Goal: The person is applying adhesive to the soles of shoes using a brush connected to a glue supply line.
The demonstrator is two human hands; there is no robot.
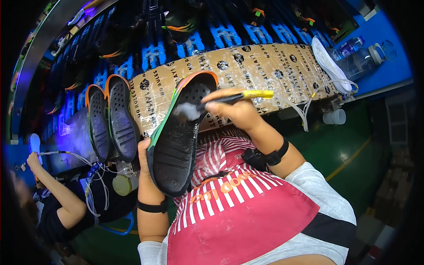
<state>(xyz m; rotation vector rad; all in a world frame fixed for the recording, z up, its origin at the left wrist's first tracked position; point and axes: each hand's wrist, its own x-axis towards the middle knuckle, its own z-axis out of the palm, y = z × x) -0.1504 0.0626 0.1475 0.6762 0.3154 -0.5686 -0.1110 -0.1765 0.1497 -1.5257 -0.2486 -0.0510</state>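
A black shoe sole (179, 150) with a green and orange rim is held up in front of me, its inner face toward the camera. My left hand (145, 154) grips its left edge near the lower half. In my right hand (236, 108) is a brush (227, 99) with a black and yellow handle. Its pale bristles (189, 111) lie over the forefoot of the sole, where the surface has small holes; whether they touch cannot be made out. A pair of similar black soles (121, 119) stands to the left, side by side.
Behind the sole runs a bench covered with printed brown cardboard (265, 66). A white sole (330, 66), a plastic bottle (351, 46) and a clear jug (364, 62) are at the right. Blue racks (225, 35) line the back. Another person's arm (62, 190) is at the left, near thin hoses (88, 190).
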